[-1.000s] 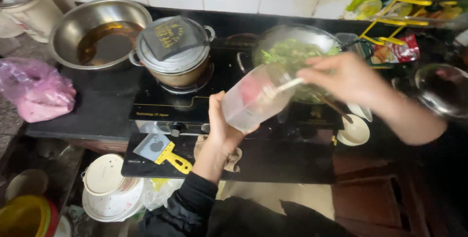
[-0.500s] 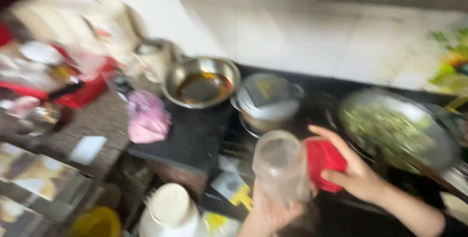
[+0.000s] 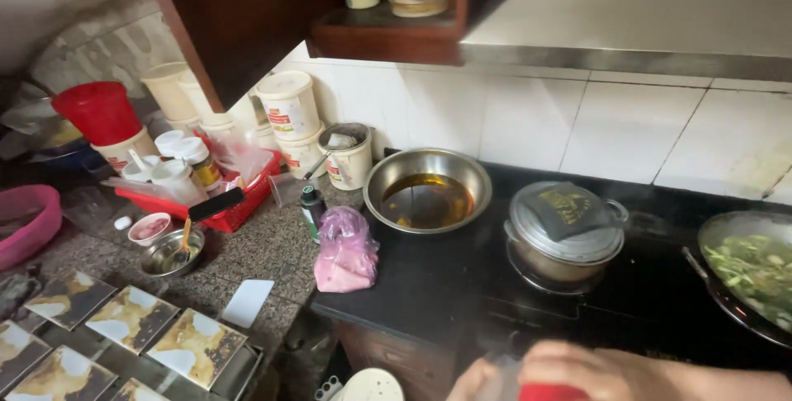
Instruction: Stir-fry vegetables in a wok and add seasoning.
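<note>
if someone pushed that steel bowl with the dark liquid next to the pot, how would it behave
The steel bowl would probably slide easily, since it sits on a smooth black stovetop. Its dark liquid looks likely to slosh, as the bowl is wide and open. It may feel fairly heavy, being partly filled.

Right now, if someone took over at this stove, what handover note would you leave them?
Right hand: on the red lid of a clear jar, at the frame's bottom edge.
Left hand: only partly visible, against the jar; grip unclear.
Wok of chopped greens sits at the right on the black stove; covered pot in the middle; steel bowl of dark liquid at the left.
Done: greens are in the wok.
Left: whether the lid is fully closed cannot be told.
</note>
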